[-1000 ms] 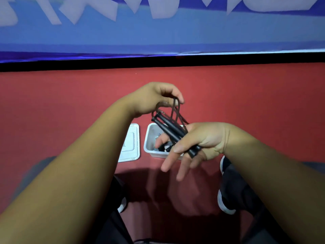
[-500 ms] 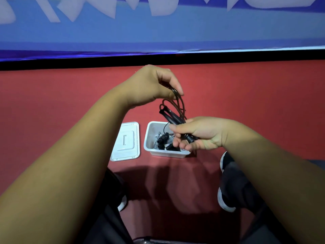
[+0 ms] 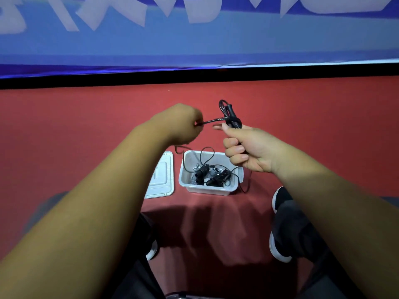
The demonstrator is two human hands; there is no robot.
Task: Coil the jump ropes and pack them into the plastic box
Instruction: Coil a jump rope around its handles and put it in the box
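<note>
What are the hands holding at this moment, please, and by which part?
One black jump rope: the right hand grips its bundled handles, the left hand pinches its cord.

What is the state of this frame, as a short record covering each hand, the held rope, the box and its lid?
left hand: pinches the jump rope by its cord, stretched taut sideways
right hand: grips the rope's black handles, tops sticking up above the fist
jump rope: held in the air, not yet in the box
plastic box: open, on the red floor, holding black rope parts and loose cord
lid: flat on the floor beside the box, on its left
</note>
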